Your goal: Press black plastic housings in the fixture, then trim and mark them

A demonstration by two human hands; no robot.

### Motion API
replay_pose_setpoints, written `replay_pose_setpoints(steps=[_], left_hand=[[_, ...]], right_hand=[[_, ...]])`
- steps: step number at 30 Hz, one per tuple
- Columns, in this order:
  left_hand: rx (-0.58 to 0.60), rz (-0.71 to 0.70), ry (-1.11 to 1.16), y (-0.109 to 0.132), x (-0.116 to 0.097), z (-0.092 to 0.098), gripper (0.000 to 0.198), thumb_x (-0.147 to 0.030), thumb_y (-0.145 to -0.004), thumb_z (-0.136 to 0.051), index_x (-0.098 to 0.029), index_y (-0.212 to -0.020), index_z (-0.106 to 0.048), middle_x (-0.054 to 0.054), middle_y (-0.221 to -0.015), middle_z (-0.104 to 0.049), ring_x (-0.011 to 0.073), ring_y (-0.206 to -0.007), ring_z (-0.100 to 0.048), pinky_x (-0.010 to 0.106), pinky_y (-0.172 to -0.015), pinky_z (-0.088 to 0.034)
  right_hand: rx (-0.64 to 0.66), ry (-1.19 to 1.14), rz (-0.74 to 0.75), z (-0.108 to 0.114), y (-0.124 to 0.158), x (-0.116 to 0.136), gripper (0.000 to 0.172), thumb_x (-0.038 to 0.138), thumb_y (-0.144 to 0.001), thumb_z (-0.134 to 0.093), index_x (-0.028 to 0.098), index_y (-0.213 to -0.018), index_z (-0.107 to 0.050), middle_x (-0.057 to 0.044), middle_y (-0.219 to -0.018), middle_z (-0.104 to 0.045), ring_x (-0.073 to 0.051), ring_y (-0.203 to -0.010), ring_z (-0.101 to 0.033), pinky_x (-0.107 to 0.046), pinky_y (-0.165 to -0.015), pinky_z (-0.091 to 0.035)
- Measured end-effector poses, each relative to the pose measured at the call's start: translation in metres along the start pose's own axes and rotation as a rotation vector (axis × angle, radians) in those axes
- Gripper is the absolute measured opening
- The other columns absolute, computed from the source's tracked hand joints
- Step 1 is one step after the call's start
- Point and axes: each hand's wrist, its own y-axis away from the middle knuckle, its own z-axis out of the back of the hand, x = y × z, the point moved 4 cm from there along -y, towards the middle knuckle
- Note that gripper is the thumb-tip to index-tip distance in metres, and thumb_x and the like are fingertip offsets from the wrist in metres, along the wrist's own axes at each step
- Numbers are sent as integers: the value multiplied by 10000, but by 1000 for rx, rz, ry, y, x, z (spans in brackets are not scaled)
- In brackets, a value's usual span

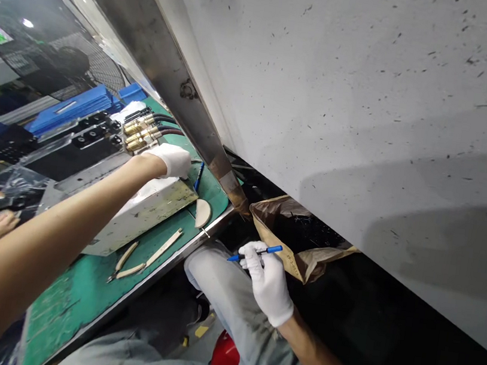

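My right hand (268,282), in a white glove, holds a blue marker (271,249) over my knee, beside an open brown paper bag (280,245). My left hand (174,161), also gloved, reaches over a pale metal box (149,211) on the green bench mat (97,283); its fingers are too hidden to tell what they hold. Close to it lie another blue marker (199,176) and brass fittings (139,131) with dark hoses. White-handled pliers (134,271) and a half-round pale piece (203,213) rest near the bench edge.
A metal post (170,57) and a speckled white panel (350,101) rise beside the bench. Black machined blocks (76,150) and blue trays (75,110) stand at the left. Another person's hands (2,224) hold a black part at far left. A red object (225,354) is below.
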Motion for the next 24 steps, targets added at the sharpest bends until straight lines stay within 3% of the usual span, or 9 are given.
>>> replay_pose_setpoints(steps=[3, 7, 12, 17, 24], left_hand=[[17, 37, -3, -5, 8, -8, 361, -394, -784, -647, -108, -924, -817, 186, -905, -764, 324, -777, -731, 376, -718, -546], [8, 3, 15, -11, 9, -14, 406, -365, -742, -646, -198, -1073, -813, 116, -1054, -788, 286, -893, -734, 323, -769, -541], [0, 10, 9, -10, 5, -12, 444, -321, -712, -632, -185, -1103, -794, 104, -1016, -792, 253, -838, -721, 281, -711, -513], [-7, -25, 12, 0, -1, -6, 357, -316, -747, -614, -159, -1018, -788, 88, -927, -781, 219, -799, -696, 259, -705, -492], [2, -48, 2, 9, -8, 3, 379, -303, -764, -665, -192, -1107, -783, 79, -1015, -781, 206, -793, -657, 271, -713, -481]], right_hand=[[6, -9, -7, 0, 0, -1, 358, 454, -1107, -500, 176, -983, -688, -77, -924, -740, -174, -795, -735, -289, -742, -587], [11, -7, -16, -1, 0, -3, 368, 463, -1106, -501, 174, -986, -694, -77, -924, -744, -174, -807, -736, -286, -743, -588], [8, 5, -17, -1, -1, -5, 392, 481, -1104, -499, 170, -981, -704, -74, -917, -740, -171, -798, -729, -279, -728, -585], [3, 2, -22, 0, -1, -4, 405, 489, -1104, -491, 168, -973, -702, -81, -920, -743, -176, -794, -731, -284, -722, -590], [-2, -42, -21, 3, 1, -5, 370, 462, -1103, -500, 170, -981, -692, -79, -925, -745, -170, -754, -737, -281, -705, -603]])
